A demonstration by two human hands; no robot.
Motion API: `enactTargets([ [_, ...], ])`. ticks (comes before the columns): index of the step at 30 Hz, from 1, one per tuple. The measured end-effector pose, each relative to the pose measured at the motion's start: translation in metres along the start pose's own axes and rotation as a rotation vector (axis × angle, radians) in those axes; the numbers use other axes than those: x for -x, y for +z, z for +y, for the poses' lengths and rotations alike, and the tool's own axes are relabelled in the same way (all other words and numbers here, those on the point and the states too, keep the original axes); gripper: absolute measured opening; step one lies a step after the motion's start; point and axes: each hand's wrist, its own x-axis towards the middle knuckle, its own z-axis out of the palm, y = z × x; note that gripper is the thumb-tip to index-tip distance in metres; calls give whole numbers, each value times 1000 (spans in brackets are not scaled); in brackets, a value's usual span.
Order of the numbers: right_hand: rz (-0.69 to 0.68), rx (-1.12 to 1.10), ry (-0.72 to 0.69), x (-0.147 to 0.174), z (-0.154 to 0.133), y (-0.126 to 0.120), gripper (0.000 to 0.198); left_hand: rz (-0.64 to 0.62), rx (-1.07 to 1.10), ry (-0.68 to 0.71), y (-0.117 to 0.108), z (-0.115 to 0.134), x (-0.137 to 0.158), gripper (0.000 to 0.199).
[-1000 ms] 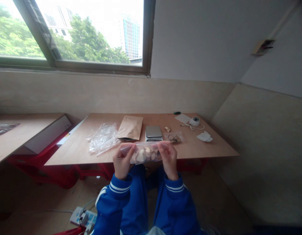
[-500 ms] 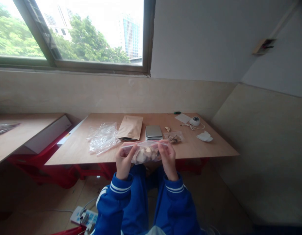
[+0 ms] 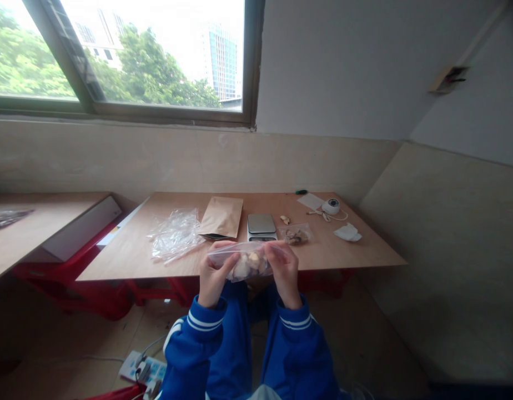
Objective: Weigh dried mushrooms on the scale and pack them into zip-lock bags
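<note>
Between my two hands, at the table's front edge, is a clear zip bag [image 3: 250, 269] with pale, cream-coloured dried pieces in its lower part. My left hand [image 3: 212, 275] grips its left end, thumb pressed on the front. At the right end my right hand [image 3: 285, 272] pinches the upper edge near the pink-edged strip. Just beyond the bag stands a small digital scale [image 3: 261, 224] with a bare metal plate. To the scale's right lie a second zip bag [image 3: 296, 234] of brownish dried pieces and a small loose piece [image 3: 285, 219].
A brown paper pouch [image 3: 222, 216] and a heap of clear plastic bags [image 3: 175, 236] lie left of the scale. Farther right are a white dome camera [image 3: 330, 206] with its cable, a crumpled tissue [image 3: 348, 232] and a green-handled tool [image 3: 301, 192]. A power strip [image 3: 142, 368] rests on the floor.
My left hand has shifted slightly right and inward along the bag's top. The bag has dropped a little and slackened, uncovering the scale's front display.
</note>
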Motion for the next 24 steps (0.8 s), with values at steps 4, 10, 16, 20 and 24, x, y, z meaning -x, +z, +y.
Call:
enactTargets([
  [4,-12,11,4,1,0,-1,11,38,-40,-4,2,6,-1,17],
  [10,-12,48,-1,-1,1,-3,14,50,-17,22,2,4,-1,15],
  [16,48,28,62,-2,5,-4,18,136,138,11,2,-4,0,15],
  [20,24,34,74,-2,5,-3,19,142,190,-15,2,-4,2,16],
  [24,10,22,79,-2,4,-2,18,132,177,-3,2,1,2,17],
])
